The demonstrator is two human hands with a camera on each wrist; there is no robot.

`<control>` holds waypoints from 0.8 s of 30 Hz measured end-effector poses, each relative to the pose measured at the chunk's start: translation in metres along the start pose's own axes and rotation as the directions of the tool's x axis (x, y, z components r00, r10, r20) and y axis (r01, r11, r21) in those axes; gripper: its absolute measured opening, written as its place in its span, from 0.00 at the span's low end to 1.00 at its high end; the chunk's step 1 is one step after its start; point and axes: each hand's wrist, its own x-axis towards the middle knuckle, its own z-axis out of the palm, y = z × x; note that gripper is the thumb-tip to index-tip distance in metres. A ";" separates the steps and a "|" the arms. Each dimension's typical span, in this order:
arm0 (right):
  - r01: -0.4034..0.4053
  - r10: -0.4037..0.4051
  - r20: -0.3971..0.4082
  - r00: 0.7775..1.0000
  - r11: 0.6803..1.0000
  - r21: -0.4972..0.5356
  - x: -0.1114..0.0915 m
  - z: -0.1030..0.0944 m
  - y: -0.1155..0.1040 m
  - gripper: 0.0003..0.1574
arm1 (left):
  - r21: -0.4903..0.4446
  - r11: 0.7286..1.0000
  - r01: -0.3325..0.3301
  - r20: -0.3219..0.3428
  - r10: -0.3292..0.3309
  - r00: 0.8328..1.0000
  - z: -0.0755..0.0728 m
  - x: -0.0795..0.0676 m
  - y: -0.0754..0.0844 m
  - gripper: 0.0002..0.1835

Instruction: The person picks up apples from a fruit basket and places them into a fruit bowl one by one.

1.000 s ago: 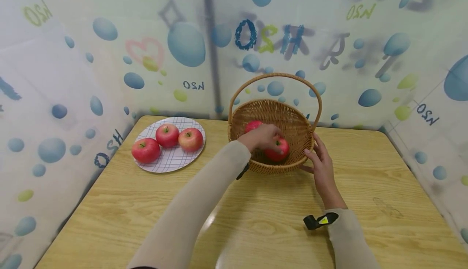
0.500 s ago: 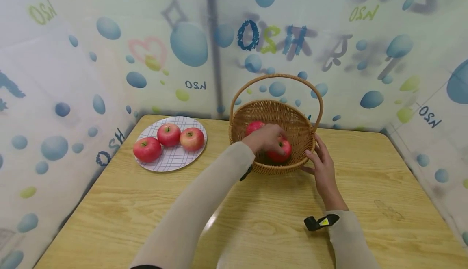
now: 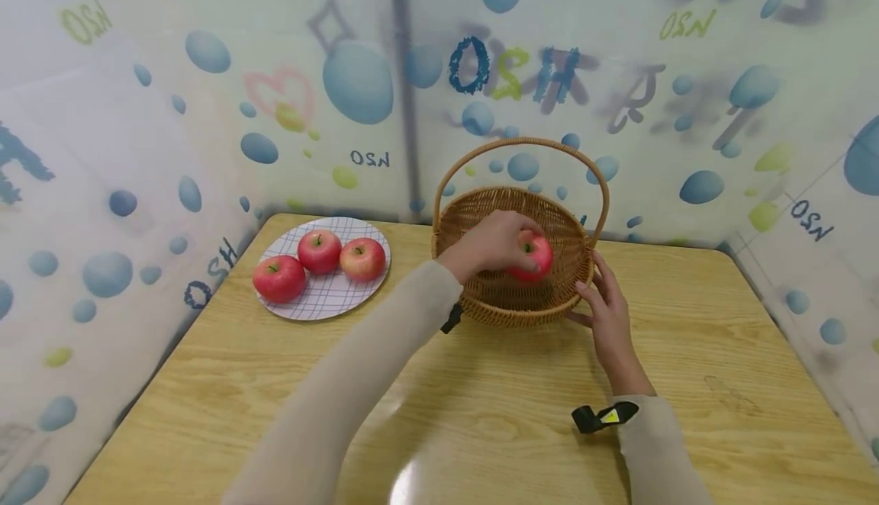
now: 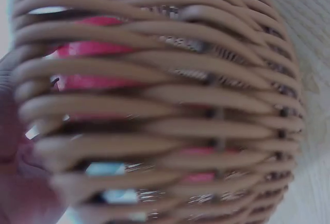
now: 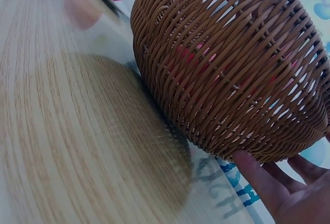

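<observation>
Inside the wicker basket [image 3: 511, 314], my left hand [image 3: 491, 244] grips a red apple [image 3: 536, 255], raised off the basket's bottom. The hand hides the second apple in the head view; in the left wrist view, red shows through the weave in two places. My right hand [image 3: 607, 318] holds the basket's right side, with fingertips at the rim. In the right wrist view its thumb [image 5: 252, 170] touches the wicker from below. The basket's tall handle [image 3: 525, 141] arches above.
On the left, a checked oval plate [image 3: 330, 303] bears three apples, one of them a red apple [image 3: 279, 278] at its left edge. The wooden table [image 3: 494, 421] meets a patterned wall [image 3: 330, 131] close behind the basket.
My left hand has lifted the apple up and slightly back within the basket. The second apple, visible before, is now behind the hand. My right hand stays on the basket.
</observation>
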 end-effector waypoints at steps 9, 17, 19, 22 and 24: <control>0.010 -0.010 0.005 1.000 1.000 0.006 -0.001 0.001 -0.001 0.39 | -0.011 0.999 -0.036 -0.074 0.035 0.997 -0.024 -0.024 0.002 0.30; 0.042 -0.042 0.006 0.999 0.999 0.001 -0.002 0.002 0.001 0.39 | -0.023 0.999 -0.033 -0.116 0.030 0.993 -0.043 -0.053 0.002 0.32; 0.043 -0.043 0.004 0.999 0.999 -0.002 -0.002 0.002 0.001 0.39 | -0.020 0.999 -0.044 -0.140 0.041 0.989 -0.048 -0.060 0.002 0.32; 0.044 -0.044 0.005 0.999 0.999 -0.002 -0.002 0.001 0.001 0.39 | -0.012 0.999 -0.048 -0.173 0.045 0.984 -0.054 -0.073 0.001 0.32; 0.043 -0.043 0.007 0.999 0.999 0.002 -0.002 0.001 0.002 0.39 | -0.010 0.999 -0.041 -0.198 0.038 0.980 -0.058 -0.082 -0.002 0.32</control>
